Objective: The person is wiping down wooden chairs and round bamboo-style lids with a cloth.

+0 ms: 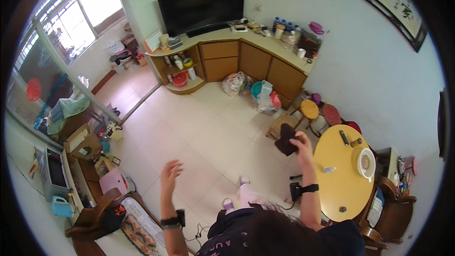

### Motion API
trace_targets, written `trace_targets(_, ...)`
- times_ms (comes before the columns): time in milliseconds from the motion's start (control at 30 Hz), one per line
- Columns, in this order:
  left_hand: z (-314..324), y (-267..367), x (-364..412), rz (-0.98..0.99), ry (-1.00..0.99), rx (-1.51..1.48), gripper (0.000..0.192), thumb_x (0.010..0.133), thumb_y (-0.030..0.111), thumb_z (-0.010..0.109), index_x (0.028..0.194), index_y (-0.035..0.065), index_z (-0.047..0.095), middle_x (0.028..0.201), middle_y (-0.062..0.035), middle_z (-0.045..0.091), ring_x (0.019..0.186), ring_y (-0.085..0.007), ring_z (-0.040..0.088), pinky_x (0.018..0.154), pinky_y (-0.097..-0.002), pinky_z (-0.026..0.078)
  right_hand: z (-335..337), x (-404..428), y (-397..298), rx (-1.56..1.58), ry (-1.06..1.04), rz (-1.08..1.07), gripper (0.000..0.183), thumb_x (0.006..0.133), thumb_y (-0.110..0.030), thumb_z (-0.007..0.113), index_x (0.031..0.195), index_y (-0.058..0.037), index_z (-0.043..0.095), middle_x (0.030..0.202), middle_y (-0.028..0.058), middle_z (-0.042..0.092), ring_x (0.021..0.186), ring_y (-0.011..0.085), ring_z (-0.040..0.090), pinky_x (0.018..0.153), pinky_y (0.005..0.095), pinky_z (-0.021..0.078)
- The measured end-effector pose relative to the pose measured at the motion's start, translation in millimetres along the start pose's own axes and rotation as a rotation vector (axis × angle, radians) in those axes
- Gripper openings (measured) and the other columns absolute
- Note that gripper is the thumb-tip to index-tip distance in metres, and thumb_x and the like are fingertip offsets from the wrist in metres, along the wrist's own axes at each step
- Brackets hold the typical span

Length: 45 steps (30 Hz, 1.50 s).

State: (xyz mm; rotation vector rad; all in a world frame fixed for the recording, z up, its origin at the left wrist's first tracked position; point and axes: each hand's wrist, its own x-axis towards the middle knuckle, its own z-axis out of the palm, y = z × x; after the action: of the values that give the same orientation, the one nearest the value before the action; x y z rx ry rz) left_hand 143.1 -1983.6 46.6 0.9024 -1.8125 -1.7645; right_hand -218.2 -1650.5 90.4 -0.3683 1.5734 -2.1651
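Note:
My right hand (304,145) grips a dark brown cloth-like item (286,140), held out in front of me at the left side of the yellow oval table (341,195). What exactly the dark item is, I cannot tell. My left hand (171,173) hangs in the air over the tiled floor (199,142), fingers apart and nothing in it. Both wrists wear black straps with small devices. On the table lie a remote control (343,137), a small can (356,142), a white plastic basket (366,163) and a small clear item (329,169).
A wooden stool (309,109) and a low woven stool (280,125) stand beyond the table. Plastic bags (233,83) and a teal basin (256,89) sit by the corner cabinet (253,57) under a television (202,7). A wooden sofa (94,217) is at left. A cable (199,233) trails on the floor.

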Motion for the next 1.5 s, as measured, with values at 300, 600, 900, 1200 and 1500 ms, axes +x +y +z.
trace_targets(300,35.9,19.0,156.9,-0.045,-0.162,0.112,0.023,0.098,0.015,0.049,0.115,0.0018,0.058,0.103,-0.0084,0.068,0.089,-0.0161,0.064,0.078,-0.0273,0.049,37.7,177.1,-3.7,-0.890,-0.041,-0.325,0.025,0.085,-0.007,0.066,0.109,-0.0043,0.067,0.096,0.0039,0.066,0.091,0.0123,0.060,0.083,0.0262,0.0462)
trace_targets(600,49.7,59.1,323.9,-0.161,-0.072,0.212,0.031,0.096,0.026,0.054,0.118,0.0045,0.057,0.104,-0.0084,0.067,0.094,-0.0174,0.064,0.082,-0.0301,0.048,22.5,316.4,-8.0,-0.821,0.126,-0.236,0.037,0.074,-0.003,0.071,0.110,-0.0085,0.068,0.090,0.0121,0.068,0.080,0.0229,0.064,0.074,0.0319,0.0504)
trace_targets(900,285.3,90.1,527.5,-0.058,-1.004,0.142,0.040,0.090,0.009,0.062,0.128,0.0057,0.053,0.109,-0.0115,0.068,0.095,-0.0179,0.064,0.088,-0.0285,0.048,28.2,364.2,-56.8,-0.747,0.215,0.034,0.037,0.080,0.003,0.065,0.115,-0.0093,0.067,0.099,0.0025,0.067,0.078,0.0123,0.056,0.077,0.0264,0.0468)
trace_targets(1200,507.1,151.1,624.8,0.729,-1.223,0.265,0.043,0.064,0.012,0.085,0.101,0.0047,0.066,0.111,-0.0129,0.062,0.108,-0.0282,0.058,0.089,-0.0347,0.047,44.7,471.3,-84.2,-0.754,0.179,-0.002,0.047,0.073,0.003,0.069,0.118,-0.0077,0.064,0.102,0.0096,0.068,0.085,0.0177,0.063,0.074,0.0306,0.0505)
trace_targets(1500,509.7,169.4,716.9,0.281,-1.412,0.207,0.035,0.071,0.006,0.079,0.098,0.0036,0.057,0.086,-0.0049,0.067,0.081,-0.0163,0.063,0.076,-0.0289,0.048,18.7,539.7,-57.1,-0.686,0.303,0.102,0.029,0.072,-0.022,0.080,0.091,-0.0013,0.070,0.071,0.0102,0.063,0.068,0.0173,0.059,0.069,0.0309,0.0469)
